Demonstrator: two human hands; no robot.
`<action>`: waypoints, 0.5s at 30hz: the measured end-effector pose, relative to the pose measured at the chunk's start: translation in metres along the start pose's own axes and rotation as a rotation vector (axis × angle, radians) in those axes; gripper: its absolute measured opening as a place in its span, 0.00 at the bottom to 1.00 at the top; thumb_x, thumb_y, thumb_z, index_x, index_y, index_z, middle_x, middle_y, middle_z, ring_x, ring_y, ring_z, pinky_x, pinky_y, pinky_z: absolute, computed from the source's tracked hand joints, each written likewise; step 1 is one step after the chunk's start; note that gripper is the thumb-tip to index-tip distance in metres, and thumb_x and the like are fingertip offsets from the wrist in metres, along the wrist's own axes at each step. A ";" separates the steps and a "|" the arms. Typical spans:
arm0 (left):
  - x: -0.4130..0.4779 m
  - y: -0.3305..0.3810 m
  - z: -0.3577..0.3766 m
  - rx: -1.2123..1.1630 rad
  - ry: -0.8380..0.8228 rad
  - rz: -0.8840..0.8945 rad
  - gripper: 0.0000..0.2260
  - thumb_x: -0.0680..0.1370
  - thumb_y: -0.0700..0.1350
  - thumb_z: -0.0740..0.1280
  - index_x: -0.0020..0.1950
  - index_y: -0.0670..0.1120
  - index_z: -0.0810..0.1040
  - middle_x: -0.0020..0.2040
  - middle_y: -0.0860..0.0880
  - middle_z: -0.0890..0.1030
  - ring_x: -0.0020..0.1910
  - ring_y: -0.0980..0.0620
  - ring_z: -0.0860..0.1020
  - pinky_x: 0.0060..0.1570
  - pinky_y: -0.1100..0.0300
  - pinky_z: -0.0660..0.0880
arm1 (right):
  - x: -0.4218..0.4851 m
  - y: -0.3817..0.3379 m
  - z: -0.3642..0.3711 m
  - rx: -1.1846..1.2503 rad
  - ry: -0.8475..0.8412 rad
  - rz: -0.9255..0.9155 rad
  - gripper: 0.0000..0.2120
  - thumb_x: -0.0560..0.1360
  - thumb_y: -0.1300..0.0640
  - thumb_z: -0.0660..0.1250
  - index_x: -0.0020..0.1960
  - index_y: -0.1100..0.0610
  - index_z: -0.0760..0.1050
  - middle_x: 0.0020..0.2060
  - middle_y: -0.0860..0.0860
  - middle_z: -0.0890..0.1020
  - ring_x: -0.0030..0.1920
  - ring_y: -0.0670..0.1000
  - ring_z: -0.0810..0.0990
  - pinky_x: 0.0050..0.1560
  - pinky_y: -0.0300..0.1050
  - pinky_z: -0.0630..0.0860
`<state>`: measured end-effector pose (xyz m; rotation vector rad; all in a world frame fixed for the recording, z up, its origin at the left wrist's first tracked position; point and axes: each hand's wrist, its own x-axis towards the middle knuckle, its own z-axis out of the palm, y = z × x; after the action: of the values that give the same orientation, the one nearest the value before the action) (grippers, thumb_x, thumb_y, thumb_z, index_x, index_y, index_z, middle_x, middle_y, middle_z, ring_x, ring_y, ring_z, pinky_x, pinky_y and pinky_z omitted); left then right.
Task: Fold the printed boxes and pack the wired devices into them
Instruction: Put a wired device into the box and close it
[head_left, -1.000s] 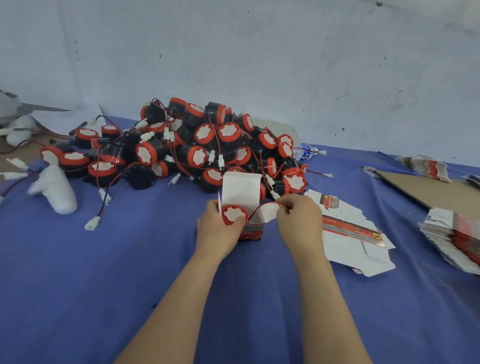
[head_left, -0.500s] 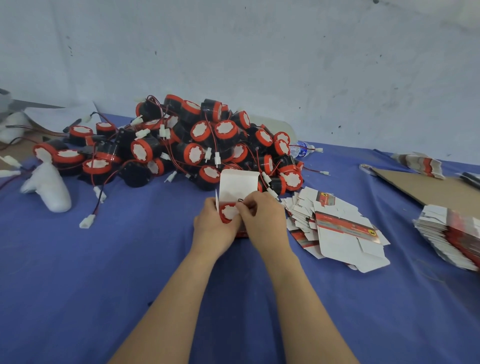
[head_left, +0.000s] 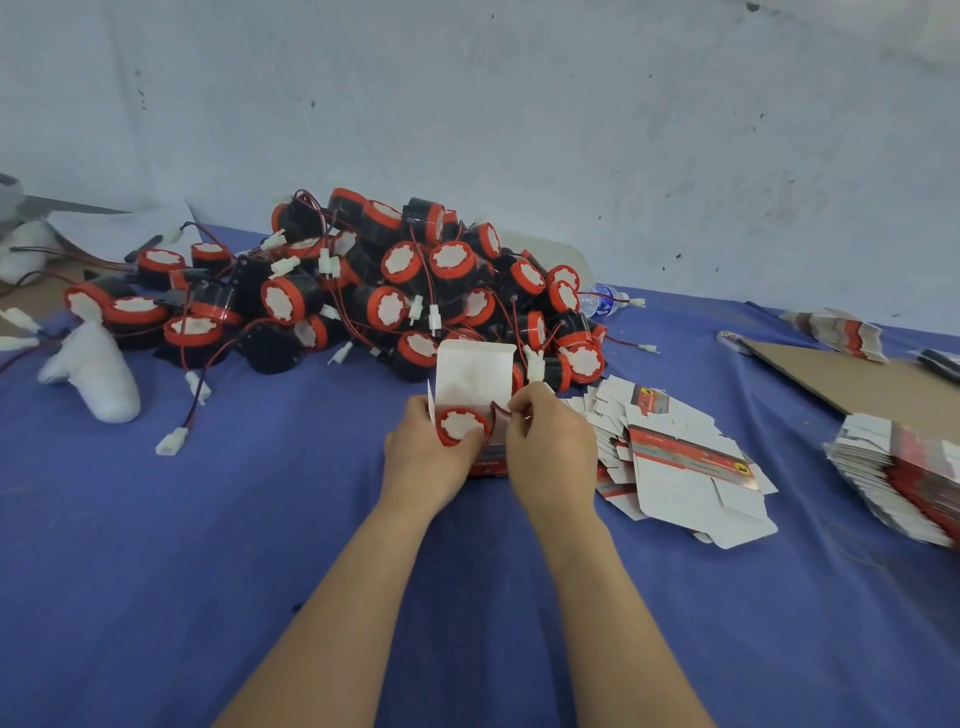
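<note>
One wired device (head_left: 462, 426) sits face-up in the open box (head_left: 475, 371) on the desk (head_left: 208, 519), the left hand (head_left: 423, 462) closing its grip round the box. Just right of the device, the right hand (head_left: 550, 452) pinches the red wire (head_left: 501, 410), which likely needs tucking down inside.

Box (head_left: 475, 371) body behind left hand (head_left: 423, 457) and right hand (head_left: 550, 452), flat-box stack (head_left: 904, 467) edge-cropped

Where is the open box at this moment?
In the head view the open box stands mid-table, in front of the device pile, gripped by the left hand; the right hand pinches the red wire at its mouth.
</note>
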<state>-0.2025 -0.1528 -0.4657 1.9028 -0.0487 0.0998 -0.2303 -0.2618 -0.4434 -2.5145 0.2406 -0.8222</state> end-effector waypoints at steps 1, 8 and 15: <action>0.000 0.000 0.000 0.004 0.001 0.000 0.16 0.75 0.49 0.70 0.55 0.51 0.64 0.57 0.47 0.76 0.58 0.46 0.75 0.53 0.52 0.76 | 0.000 0.000 0.000 0.030 0.018 -0.001 0.07 0.78 0.62 0.60 0.54 0.56 0.73 0.40 0.53 0.80 0.43 0.55 0.77 0.44 0.53 0.74; 0.001 -0.002 0.001 0.000 -0.007 0.002 0.15 0.75 0.49 0.69 0.55 0.51 0.64 0.57 0.47 0.77 0.58 0.46 0.74 0.51 0.53 0.75 | 0.001 0.004 0.005 0.291 0.027 0.106 0.31 0.78 0.62 0.61 0.77 0.49 0.53 0.36 0.51 0.78 0.37 0.51 0.77 0.37 0.48 0.74; 0.001 -0.002 0.001 0.006 -0.007 0.013 0.16 0.75 0.49 0.69 0.55 0.51 0.64 0.56 0.48 0.76 0.59 0.46 0.74 0.55 0.50 0.76 | 0.002 0.006 0.009 0.119 0.047 -0.034 0.19 0.81 0.60 0.57 0.71 0.55 0.69 0.60 0.53 0.78 0.60 0.55 0.73 0.58 0.48 0.70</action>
<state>-0.2015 -0.1529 -0.4682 1.9089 -0.0659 0.1027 -0.2238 -0.2644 -0.4514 -2.3962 0.1595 -0.8833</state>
